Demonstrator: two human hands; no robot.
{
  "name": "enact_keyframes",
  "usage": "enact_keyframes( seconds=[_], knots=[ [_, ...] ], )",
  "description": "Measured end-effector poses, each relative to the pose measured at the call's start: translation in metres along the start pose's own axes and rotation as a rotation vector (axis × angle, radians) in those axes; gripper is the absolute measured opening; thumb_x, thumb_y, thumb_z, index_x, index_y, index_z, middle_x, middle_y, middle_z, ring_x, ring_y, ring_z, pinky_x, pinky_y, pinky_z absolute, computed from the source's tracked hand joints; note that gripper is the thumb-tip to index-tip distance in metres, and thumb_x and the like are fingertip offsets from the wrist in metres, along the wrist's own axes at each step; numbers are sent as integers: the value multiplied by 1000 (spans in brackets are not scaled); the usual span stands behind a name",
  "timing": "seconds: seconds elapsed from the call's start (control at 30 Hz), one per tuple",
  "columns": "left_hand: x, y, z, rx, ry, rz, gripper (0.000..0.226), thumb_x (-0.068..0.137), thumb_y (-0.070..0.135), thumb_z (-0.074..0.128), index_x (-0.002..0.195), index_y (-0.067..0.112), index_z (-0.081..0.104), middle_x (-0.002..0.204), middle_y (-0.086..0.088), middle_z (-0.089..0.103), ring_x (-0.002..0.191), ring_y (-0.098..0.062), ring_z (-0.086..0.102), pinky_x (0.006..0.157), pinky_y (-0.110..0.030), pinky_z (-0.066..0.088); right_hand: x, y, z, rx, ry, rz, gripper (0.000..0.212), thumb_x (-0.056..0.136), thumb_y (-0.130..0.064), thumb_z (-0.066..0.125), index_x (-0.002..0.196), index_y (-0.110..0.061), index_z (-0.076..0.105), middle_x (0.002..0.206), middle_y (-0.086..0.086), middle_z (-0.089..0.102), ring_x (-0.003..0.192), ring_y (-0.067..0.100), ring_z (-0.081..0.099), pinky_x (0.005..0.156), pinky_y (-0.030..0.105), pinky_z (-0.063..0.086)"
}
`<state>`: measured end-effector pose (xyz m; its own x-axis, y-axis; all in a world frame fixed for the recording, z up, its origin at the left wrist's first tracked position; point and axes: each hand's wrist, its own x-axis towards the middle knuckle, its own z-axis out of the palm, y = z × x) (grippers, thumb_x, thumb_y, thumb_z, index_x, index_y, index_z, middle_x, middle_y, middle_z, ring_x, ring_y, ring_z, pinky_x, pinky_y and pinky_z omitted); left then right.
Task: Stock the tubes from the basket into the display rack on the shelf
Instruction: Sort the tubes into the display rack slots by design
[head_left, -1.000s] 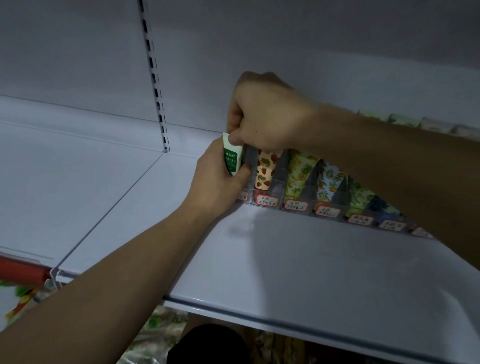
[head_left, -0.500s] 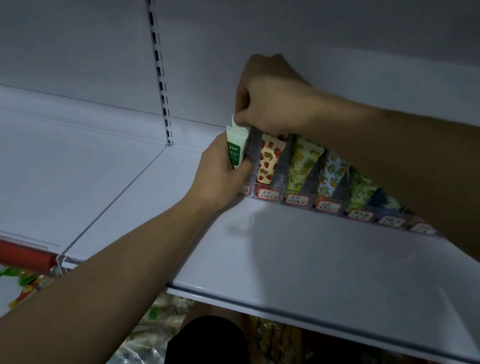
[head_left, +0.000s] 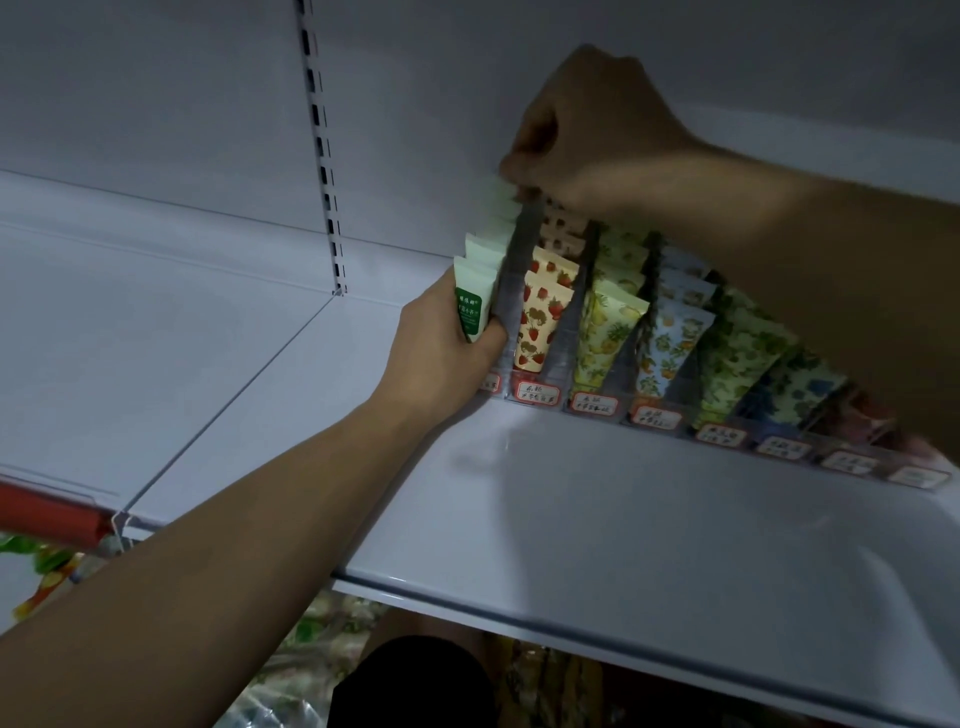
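A clear display rack (head_left: 558, 364) with labelled lanes stands at the back of the white shelf (head_left: 623, 519). Its lanes hold patterned tubes: strawberry (head_left: 543, 317), yellow fruit (head_left: 608, 338), blue floral (head_left: 665, 343) and green ones further right. The leftmost lane carries a stepped row of pale green tubes (head_left: 488, 244). My left hand (head_left: 441, 348) grips the front green-labelled tube (head_left: 470, 306) in that lane. My right hand (head_left: 582, 130) reaches over the rack and pinches the top of the rearmost pale green tube (head_left: 501, 189). The basket is out of sight.
A slotted upright (head_left: 324, 156) runs down the back wall left of the rack. A red price rail (head_left: 47, 514) edges the neighbouring shelf at the lower left. Colourful packaged goods (head_left: 311, 649) lie below the shelf's front lip.
My right hand has risen and moved toward the back of the leftmost lane. The row of pale green tubes behind the front one has come into sight. My left hand keeps its grip.
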<state>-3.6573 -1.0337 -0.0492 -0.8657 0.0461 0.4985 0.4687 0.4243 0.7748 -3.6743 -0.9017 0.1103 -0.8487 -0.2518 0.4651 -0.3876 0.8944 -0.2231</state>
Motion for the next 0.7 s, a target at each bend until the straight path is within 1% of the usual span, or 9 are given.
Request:
enact_keyframes(
  seconds=[0.07, 0.13, 0.2, 0.27, 0.33, 0.4, 0.5, 0.6, 0.7],
  knots=[
    [1, 0, 1, 16, 23, 11, 29, 94, 22, 66, 120, 15, 58, 100, 15, 61, 80, 9, 59, 64, 1, 46, -1, 0, 3, -38, -121, 6, 23, 90, -28, 73, 107, -12, 75, 106, 0, 73, 81, 8, 65, 64, 9, 41],
    [2, -2, 1, 39, 47, 27, 25, 92, 22, 67, 115, 15, 59, 95, 16, 62, 78, 9, 59, 64, -1, 46, 1, -1, 12, -60, -199, 38, 23, 86, -26, 78, 105, -13, 76, 104, 0, 73, 84, 11, 67, 67, 16, 46],
    [2, -4, 2, 61, 65, 38, 20, 91, 20, 68, 108, 14, 59, 90, 13, 62, 75, 8, 59, 62, -4, 46, 4, -3, 20, -75, -204, 65, 21, 84, -22, 80, 102, -13, 76, 100, 2, 73, 86, 15, 68, 70, 22, 49],
    [3, -5, 3, 81, 74, 41, 21, 90, 20, 68, 109, 13, 59, 91, 9, 64, 75, 6, 59, 61, -6, 47, 9, -4, 23, -96, -187, 74, 18, 84, -16, 80, 100, -11, 75, 97, 4, 72, 84, 17, 68, 71, 25, 53],
    [3, -5, 4, 86, 70, 34, 24, 91, 21, 67, 112, 13, 59, 92, 12, 62, 74, 8, 58, 63, -3, 47, 13, -5, 26, -119, -176, 72, 16, 83, -9, 77, 99, -8, 75, 98, 7, 73, 82, 20, 70, 78, 34, 61],
    [2, -4, 4, 83, 67, 26, 24, 92, 22, 67, 113, 15, 58, 89, 17, 59, 73, 13, 57, 63, -1, 45, 14, -5, 29, -114, -171, 72, 18, 84, -7, 75, 101, -6, 73, 101, 9, 73, 83, 21, 71, 84, 40, 61],
    [1, -1, 4, 82, 65, 32, 26, 93, 21, 65, 116, 12, 58, 90, 16, 58, 75, 22, 55, 63, 1, 44, 14, -3, 32, -71, -143, 84, 17, 85, -8, 74, 101, -8, 72, 99, 6, 71, 83, 18, 68, 85, 38, 61],
    [-1, 3, 3, 83, 63, 24, 32, 94, 23, 65, 122, 11, 58, 96, 12, 60, 73, 13, 55, 63, 2, 43, 11, -2, 31, -62, -157, 78, 15, 85, -13, 76, 99, -9, 74, 98, 4, 72, 82, 17, 68, 83, 34, 61],
    [-1, 2, 2, 82, 66, 33, 32, 93, 22, 66, 122, 11, 58, 95, 13, 60, 73, 14, 55, 63, 0, 44, 8, 2, 20, -39, -112, 38, 16, 89, -26, 74, 97, -12, 74, 93, -1, 70, 82, 12, 67, 78, 24, 53]
  ],
)
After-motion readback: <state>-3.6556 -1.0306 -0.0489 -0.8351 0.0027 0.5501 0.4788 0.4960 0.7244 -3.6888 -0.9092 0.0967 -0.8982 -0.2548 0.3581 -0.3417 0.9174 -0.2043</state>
